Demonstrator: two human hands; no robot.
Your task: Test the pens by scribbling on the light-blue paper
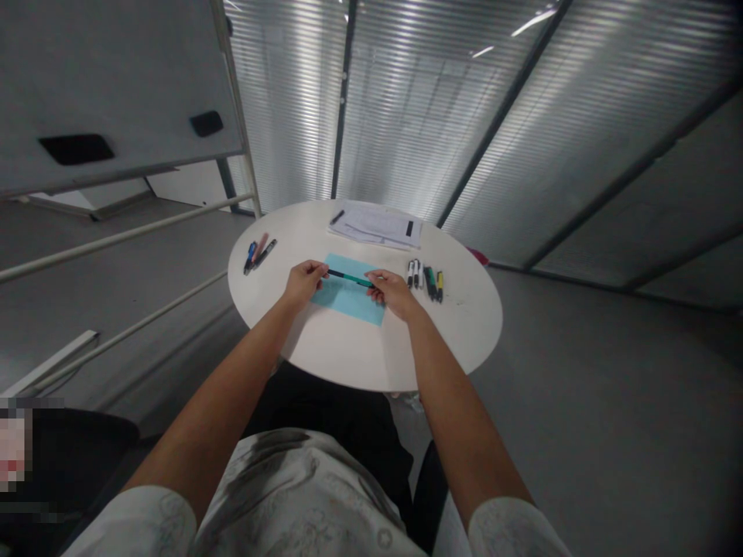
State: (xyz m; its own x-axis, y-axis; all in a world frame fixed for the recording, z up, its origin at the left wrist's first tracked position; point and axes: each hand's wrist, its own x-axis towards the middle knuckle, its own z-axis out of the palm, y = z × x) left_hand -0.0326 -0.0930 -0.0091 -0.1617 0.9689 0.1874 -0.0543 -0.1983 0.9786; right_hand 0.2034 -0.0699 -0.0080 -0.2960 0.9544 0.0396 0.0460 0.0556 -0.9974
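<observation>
My left hand point(303, 282) and my right hand point(395, 294) hold opposite ends of a slim green pen point(349, 278), level above a pale blue sheet of paper point(354, 305). The sheet lies on a round white table point(458, 325), partly under both hands. Several markers and pens point(426, 281) lie side by side to the right of my right hand. A smaller group of pens point(258, 254) lies to the left of my left hand. Stacked printed papers point(377, 224) with a dark pen on them sit at the far edge.
A whiteboard on a metal frame point(116, 93) stands to the left. Behind the table runs a glazed partition with blinds point(418, 100). Something pink point(477, 256) shows past the table's far right edge. A dark chair point(70, 449) is at lower left, above a grey floor.
</observation>
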